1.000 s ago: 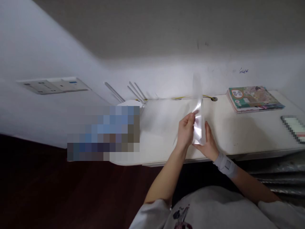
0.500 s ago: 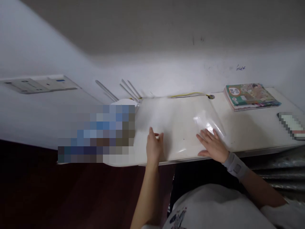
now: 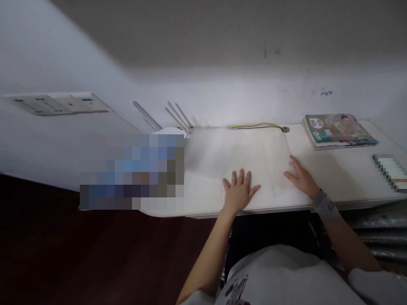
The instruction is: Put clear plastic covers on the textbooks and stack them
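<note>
A thin see-through plastic sheet [image 3: 251, 156] lies on the white desk, its faint right border close to my right hand. My left hand [image 3: 238, 192] rests flat on the sheet near the desk's front edge, fingers spread, holding nothing. Along the sheet's right side is my right hand [image 3: 302, 178], its thumb and index finger apart; the other fingers are partly hidden. I see no firm grip on the sheet there.
A stack of books [image 3: 338, 131] lies at the back right, near a phone-like, pixelated object [image 3: 392, 171]. A yellow cable [image 3: 259, 124] runs along the wall into a desk hole [image 3: 286, 129]. At left are a pixelated object [image 3: 136, 173] and grey antenna-like rods [image 3: 178, 114].
My left hand has moved right and gone from closed to spread flat. My right hand has shifted right to the sheet's side. The bright glare on the sheet is gone.
</note>
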### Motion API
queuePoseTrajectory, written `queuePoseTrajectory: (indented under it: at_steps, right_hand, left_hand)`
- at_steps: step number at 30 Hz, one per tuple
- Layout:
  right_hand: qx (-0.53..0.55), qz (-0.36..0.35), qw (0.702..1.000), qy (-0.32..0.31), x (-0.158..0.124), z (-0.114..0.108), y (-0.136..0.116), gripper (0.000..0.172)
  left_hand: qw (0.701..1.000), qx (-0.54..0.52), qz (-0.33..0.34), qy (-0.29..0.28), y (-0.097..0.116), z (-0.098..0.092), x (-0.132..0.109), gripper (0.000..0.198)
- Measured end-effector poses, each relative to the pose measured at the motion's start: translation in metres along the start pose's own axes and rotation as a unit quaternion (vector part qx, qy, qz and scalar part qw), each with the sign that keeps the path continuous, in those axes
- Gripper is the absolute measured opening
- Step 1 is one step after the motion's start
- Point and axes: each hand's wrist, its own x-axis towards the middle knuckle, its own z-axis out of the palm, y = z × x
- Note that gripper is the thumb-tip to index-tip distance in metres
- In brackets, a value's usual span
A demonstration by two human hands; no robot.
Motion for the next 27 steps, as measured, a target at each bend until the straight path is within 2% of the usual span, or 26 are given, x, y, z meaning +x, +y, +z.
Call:
queuePoseTrajectory:
  at_steps: [2,5,7,9,12,14,17,20,23,25,27]
  right_hand:
    - [0.053,-0.053,0.996,0.044,-0.011,-0.009,-0.02,0.066]
    - [-0.018,-0.091,0.991,0.1,-0.037,-0.028,-0.076,0.064]
    - [-0.099,-0.135,0.983,0.076,-0.051,-0.036,-0.111,0.06]
    - [-0.155,-0.195,0.968,0.029,-0.056,-0.034,-0.127,0.05]
    - [-0.205,-0.212,0.955,-0.036,-0.046,-0.021,-0.111,0.036]
    - [-0.232,-0.165,0.957,-0.052,-0.037,-0.014,-0.084,0.033]
    - [-0.228,-0.094,0.968,-0.047,-0.029,-0.01,-0.054,0.044]
    - [-0.172,-0.134,0.975,-0.047,-0.025,-0.005,-0.054,0.053]
    - [-0.156,-0.197,0.967,-0.041,-0.018,0.002,-0.067,0.049]
    - [-0.164,-0.207,0.964,-0.033,-0.015,0.0,-0.066,0.048]
    - [-0.18,-0.196,0.964,-0.023,-0.018,-0.008,-0.052,0.048]
  left_hand:
    - [1.0,-0.003,0.011,0.004,-0.004,0.002,-0.001,0.071]
    - [1.0,-0.007,0.022,0.007,-0.004,0.001,-0.003,0.071]
    - [1.0,-0.003,0.025,0.003,-0.003,0.0,-0.004,0.067]
    - [0.999,0.006,0.033,-0.006,-0.003,-0.002,-0.005,0.061]
    - [0.999,0.011,0.042,-0.007,-0.009,-0.003,-0.008,0.057]
    - [1.0,0.004,0.026,-0.001,-0.014,-0.003,-0.01,0.061]
    - [1.0,-0.003,-0.004,0.004,-0.015,-0.004,-0.013,0.068]
    - [1.0,-0.005,0.0,0.009,-0.005,-0.006,-0.013,0.067]
    - [0.999,-0.012,0.032,0.027,0.006,-0.009,-0.011,0.066]
    - [0.998,-0.02,0.048,0.024,0.005,-0.01,-0.01,0.065]
    - [0.999,-0.029,0.04,0.01,-0.005,-0.01,-0.012,0.062]
